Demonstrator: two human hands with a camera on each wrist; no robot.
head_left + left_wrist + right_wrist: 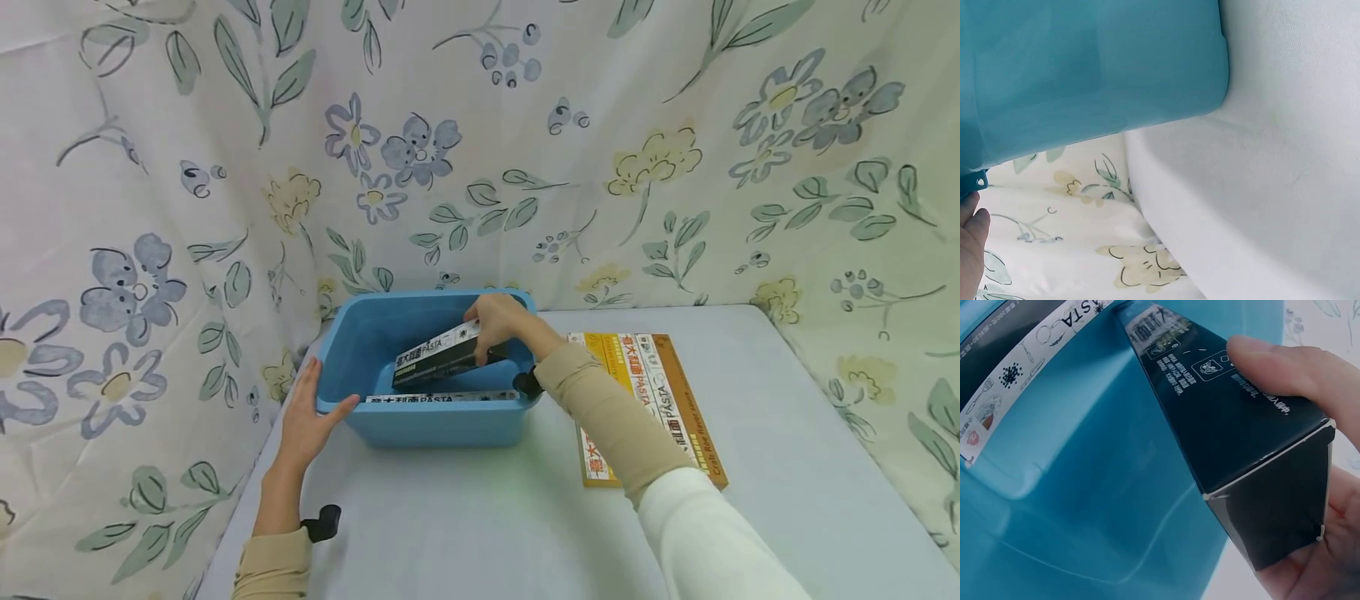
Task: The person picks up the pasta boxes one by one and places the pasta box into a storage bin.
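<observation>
My right hand (498, 323) grips one end of a black-and-white pasta box (437, 357), thumb on one side and fingers on the other. The box slants inside a blue plastic bin (442, 427), its far end lower and to the left. In the right wrist view the black end flap of the held pasta box (1272, 500) faces the camera. A second black-and-white pasta box (442, 397) lies along the bin's near wall. My left hand (307, 417) is at the bin's left rim, fingers spread and thumb over the front left corner.
Right of the bin, yellow, white-and-orange and brown pasta boxes (660, 392) lie side by side on the white table (465, 525), partly behind my right forearm. A floral curtain (525, 167) hangs behind the table and along its left side.
</observation>
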